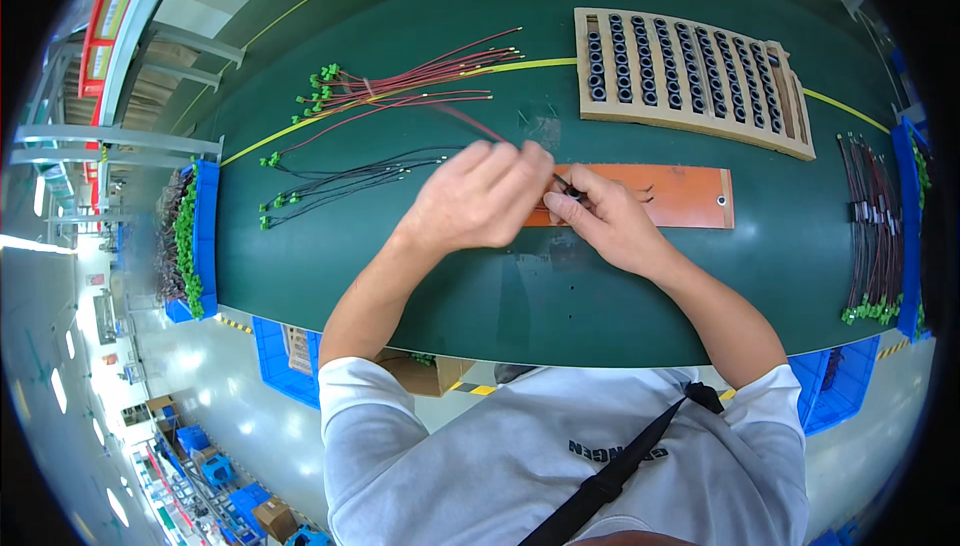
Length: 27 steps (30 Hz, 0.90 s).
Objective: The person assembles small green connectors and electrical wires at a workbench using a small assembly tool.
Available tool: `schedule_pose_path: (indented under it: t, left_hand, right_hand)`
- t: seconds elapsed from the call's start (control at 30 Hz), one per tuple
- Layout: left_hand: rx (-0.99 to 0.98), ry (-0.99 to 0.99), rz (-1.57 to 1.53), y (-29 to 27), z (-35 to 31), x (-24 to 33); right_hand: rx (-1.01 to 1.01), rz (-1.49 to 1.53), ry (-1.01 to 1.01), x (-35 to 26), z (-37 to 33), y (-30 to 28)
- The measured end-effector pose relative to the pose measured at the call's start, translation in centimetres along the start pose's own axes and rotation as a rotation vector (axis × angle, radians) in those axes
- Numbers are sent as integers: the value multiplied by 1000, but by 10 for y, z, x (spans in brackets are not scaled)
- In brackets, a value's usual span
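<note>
Both of my hands meet over an orange board [690,196] on the green table. My left hand [485,191] is closed in a pinch, and a red wire [478,126], smeared by motion, runs out past its knuckles. Close against it, my right hand [615,226] pinches a small black part [570,191] between thumb and fingers; the fingers hide most of it. Short dark wire ends [645,193] show on the board beside the right hand. Left of my hands lie red wires [400,86] with green connectors, and nearer, black wires [345,181] with green connectors.
A cardboard tray [590,116] with rows of black rings [672,71] stands at the back right. Bundled dark red wires [872,226] lie at the far right. Blue bins [207,236] flank the table's left end and right end [910,246]; others stand below its front edge.
</note>
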<state>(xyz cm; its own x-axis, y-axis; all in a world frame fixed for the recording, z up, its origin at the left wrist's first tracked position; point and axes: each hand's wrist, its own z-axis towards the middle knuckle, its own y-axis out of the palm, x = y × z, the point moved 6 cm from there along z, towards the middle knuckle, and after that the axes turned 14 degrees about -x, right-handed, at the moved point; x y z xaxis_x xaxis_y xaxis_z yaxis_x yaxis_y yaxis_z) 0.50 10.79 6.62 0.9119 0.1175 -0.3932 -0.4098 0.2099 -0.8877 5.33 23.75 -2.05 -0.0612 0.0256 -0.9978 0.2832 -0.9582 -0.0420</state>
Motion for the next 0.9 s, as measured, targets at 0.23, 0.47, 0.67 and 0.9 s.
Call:
schedule_pose_path:
  t: [0.23,0.47,0.67,0.9]
  left_hand:
    - [-29,-288,-40,13,-55,-61]
    - [-155,-348,93,10,-72,-70]
    - [30,-862,-1196,18,-73,-59]
    - [240,-885,-1973,46,-52,9]
  right_hand:
    - [-60,-19,49,5,-3,-1]
    - [51,-199,-80,0,-5,-5]
    - [29,215,46,9,1,-1]
    - [45,472,216,5,4,-9]
